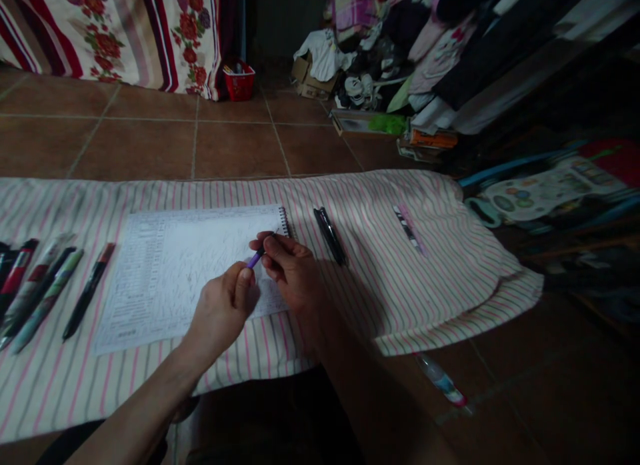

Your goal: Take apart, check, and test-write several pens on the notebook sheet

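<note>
Both hands meet over a spiral notepad [150, 278] whose page carries print and pen marks. A purple pen [256, 257] runs between them, tilted up to the right. My left hand [220, 305] is closed round its lower end. Fingers of my right hand [290, 268] pinch the dark upper end; whether a separate cap or part sits there I cannot tell. Right of the pad lie dark pens [330, 235] side by side. A black pen with a reddish end [89, 291] rests left of the pad, with several more pens [37, 295] beyond it.
A striped cloth [440, 285] covers the low table. On its right part lies a pink and black-white strip [410, 230]. A plastic bottle [443, 379] is on the tiled floor [145, 141]. Farther off stand a red basket [240, 85] and heaped clothes [390, 45].
</note>
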`<state>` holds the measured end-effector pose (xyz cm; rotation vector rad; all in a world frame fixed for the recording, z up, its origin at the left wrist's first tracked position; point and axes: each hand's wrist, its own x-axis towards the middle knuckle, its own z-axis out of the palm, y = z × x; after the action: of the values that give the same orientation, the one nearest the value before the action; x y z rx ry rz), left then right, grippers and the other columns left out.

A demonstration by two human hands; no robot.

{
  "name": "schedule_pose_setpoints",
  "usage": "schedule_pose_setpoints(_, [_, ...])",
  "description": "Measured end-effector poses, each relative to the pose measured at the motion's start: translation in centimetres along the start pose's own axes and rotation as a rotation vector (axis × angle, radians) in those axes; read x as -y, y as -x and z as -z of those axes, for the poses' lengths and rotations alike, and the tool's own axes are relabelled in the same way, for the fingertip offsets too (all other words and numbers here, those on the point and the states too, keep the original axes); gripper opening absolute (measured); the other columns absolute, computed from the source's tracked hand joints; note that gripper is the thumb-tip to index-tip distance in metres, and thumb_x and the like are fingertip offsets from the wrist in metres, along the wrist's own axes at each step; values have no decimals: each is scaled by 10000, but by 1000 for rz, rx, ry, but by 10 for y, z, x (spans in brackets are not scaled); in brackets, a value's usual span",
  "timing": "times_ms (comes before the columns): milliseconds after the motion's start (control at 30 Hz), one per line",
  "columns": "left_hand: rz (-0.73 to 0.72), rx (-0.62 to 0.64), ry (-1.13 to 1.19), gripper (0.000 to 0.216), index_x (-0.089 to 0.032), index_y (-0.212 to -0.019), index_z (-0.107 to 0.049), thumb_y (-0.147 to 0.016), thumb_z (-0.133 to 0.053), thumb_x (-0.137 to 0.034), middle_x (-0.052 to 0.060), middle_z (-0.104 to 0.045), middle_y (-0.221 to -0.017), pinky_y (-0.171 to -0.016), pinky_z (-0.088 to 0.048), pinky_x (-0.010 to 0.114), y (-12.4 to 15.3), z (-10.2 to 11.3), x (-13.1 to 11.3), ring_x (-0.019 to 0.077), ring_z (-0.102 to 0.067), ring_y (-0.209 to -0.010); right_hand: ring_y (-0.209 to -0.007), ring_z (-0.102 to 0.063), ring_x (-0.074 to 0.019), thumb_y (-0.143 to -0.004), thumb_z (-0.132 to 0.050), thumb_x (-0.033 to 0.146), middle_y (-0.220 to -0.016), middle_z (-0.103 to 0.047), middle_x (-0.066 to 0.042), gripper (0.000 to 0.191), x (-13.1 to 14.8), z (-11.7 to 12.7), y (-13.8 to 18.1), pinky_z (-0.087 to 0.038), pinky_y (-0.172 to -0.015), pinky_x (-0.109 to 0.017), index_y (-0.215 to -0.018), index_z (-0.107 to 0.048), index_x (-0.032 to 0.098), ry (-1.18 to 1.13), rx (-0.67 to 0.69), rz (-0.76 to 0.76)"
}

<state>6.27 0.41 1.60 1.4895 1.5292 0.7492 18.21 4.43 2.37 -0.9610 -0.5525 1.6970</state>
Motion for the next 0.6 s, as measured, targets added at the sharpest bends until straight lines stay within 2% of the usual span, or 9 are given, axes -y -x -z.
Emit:
schedule_pose_setpoints(100, [-36, -124, -290, 154, -212, -689, -403, -821, -421, -290, -31, -373, -595, -524, -188, 281, 0, -3, -2, 119, -322, -488, -491, -433, -39, -663, -725, 275, -747, -709, -18, 121, -4, -3, 2, -300, -419, -177, -744, -712, 186, 25, -54, 35])
schedule_pose_setpoints(167, [-31, -154, -296, 139, -211, -693, -400, -798, -447, -288, -33, -367, -601, -524, -171, 279, 0, -4, -4, 114, -305, -488, -503, -440, -41, -677, -719, 287, -764, -710, -18, 125, -2, -3, 3, -308, -424, -175, -752, -711, 187, 42, -57, 53])
schedule_pose_setpoints(233, [2, -101, -107, 187, -211, -695, -399, -816, -440, -347, -41, -356, -580, -506, -180, 265, 1, -2, -6, 108, -302, -475, -528, -465, -44, -682, -719, 289, -790, -716, -23, 133, 2, -1, 3, -325, -438, -171, -770, -714, 189, 56, -2, 36])
schedule_pose_setpoints(333, [130, 147, 417, 329, -212, -686, -387, -858, -365, -490, -73, -296, -508, -461, -193, 237, 4, 2, -10, 87, -265, -428, -514, -452, -35, -676, -726, 281, -829, -726, -33, 169, 11, 4, 2, -296, -419, -165, -820, -722, 193, 58, 152, -26])
schedule_pose_setpoints(400, [202, 265, 616, 346, -201, -662, -393, -847, -413, -492, -100, -229, -475, -456, -179, 229, 6, 6, -12, 63, -201, -406, -481, -411, -26, -675, -728, 278, -830, -727, -33, 177, 14, 6, 2, -261, -396, -168, -830, -722, 194, 36, 215, -50])
schedule_pose_setpoints(500, [195, 298, 673, 350, -190, -653, -405, -851, -442, -476, -105, -231, -471, -459, -181, 224, 6, 8, -11, 53, -189, -410, -452, -375, -21, -668, -730, 275, -776, -720, -27, 158, 14, 5, 1, -245, -384, -172, -798, -720, 186, 20, 225, -43])
schedule_pose_setpoints(600, [113, 200, 495, 371, -203, -659, -384, -870, -399, -508, -80, -297, -514, -456, -209, 225, 3, 7, -4, 73, -257, -443, -464, -410, -30, -640, -742, 261, -727, -712, -18, 139, 7, 1, 0, -284, -401, -171, -752, -715, 183, 13, 138, -16])
